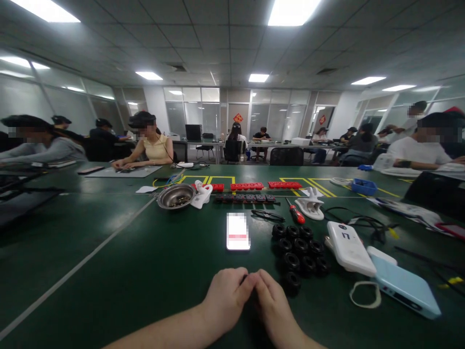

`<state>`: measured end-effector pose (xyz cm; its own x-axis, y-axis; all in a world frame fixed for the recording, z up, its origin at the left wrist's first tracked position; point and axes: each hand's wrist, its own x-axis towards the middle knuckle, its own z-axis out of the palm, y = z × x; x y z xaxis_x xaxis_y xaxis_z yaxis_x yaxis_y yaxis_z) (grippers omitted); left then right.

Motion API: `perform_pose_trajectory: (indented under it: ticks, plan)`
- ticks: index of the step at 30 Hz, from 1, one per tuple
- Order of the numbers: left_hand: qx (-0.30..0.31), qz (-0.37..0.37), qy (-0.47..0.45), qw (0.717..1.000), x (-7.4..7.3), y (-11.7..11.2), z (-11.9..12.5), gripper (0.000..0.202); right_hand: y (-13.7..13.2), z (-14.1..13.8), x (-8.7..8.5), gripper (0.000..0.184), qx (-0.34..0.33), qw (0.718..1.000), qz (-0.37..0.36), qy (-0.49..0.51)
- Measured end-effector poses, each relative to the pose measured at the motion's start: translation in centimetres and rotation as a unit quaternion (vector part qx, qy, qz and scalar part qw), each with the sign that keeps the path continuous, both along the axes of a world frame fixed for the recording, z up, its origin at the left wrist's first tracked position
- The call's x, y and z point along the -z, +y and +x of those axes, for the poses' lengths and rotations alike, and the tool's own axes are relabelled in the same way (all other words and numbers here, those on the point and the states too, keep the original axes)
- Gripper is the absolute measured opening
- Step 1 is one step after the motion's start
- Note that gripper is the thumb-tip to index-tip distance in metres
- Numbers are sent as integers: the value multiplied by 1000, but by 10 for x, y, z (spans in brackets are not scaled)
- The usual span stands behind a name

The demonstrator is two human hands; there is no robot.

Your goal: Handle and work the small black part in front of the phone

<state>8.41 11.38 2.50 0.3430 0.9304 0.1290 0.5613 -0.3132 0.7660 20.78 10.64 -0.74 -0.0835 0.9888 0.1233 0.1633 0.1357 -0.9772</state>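
My left hand (227, 295) and my right hand (271, 303) meet at the near side of the green table, fingers curled and thumbs close together. A small dark bit shows at the left thumb, but what the hands hold is mostly hidden. Just beyond them lies a phone (238, 232) with a lit screen. To the right of my right hand sits a cluster of several black toy wheels (301, 245). Farther back are a black toy chassis (247, 199) and red toy plates (247, 186).
A metal bowl (177, 196) with small parts stands back left. A red screwdriver (297, 213), black glasses (268, 215) and a white holder (310, 208) lie beyond the wheels. At right are a white power bank (350, 247), a light-blue box (405, 283) and cables. Other people sit around.
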Motion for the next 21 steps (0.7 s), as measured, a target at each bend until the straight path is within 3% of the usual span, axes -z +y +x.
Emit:
perform_pose_trajectory:
  ticks: [2,4,7,8,9,10,11,13,14,16,18,20,21]
  plan:
    - [-11,-27,-79,996,2,-1,5,49,-2,2,-6,34,2,994,65,-85]
    - [-48,-120,-180,975,5,-2,12,47,-2,5,-15,26,-5,974,116,-194]
    - [-114,-373,-245,888,5,-2,20,47,-1,8,-28,21,1,931,167,-324]
    - [-117,-428,-240,863,4,-3,20,48,-1,8,-30,21,6,928,170,-332]
    - [-114,-446,-231,857,2,-4,20,49,-1,8,-32,21,7,934,164,-318]
    - [-104,-416,-220,876,0,-5,17,50,-2,8,-32,21,3,948,150,-281]
    - [-90,-341,-202,914,-3,-6,14,51,-2,8,-32,23,-6,965,124,-231]
    - [-44,-100,-103,989,-7,-7,4,48,-2,9,-29,29,-44,991,35,-123]
    - [-22,10,-30,999,-8,-8,-1,46,-2,10,-26,33,-70,994,-20,-80]
    - [11,118,85,989,-7,-9,-8,44,-3,11,-21,37,-111,987,-111,-28]
    - [16,127,117,985,-5,-8,-10,45,-5,11,-19,35,-113,986,-119,-13]
    - [5,62,56,996,-2,-6,-6,49,-8,12,-20,25,-94,994,-31,-47]
    - [-11,-7,6,1000,0,-4,-3,52,-10,13,-22,20,-92,992,34,-77]
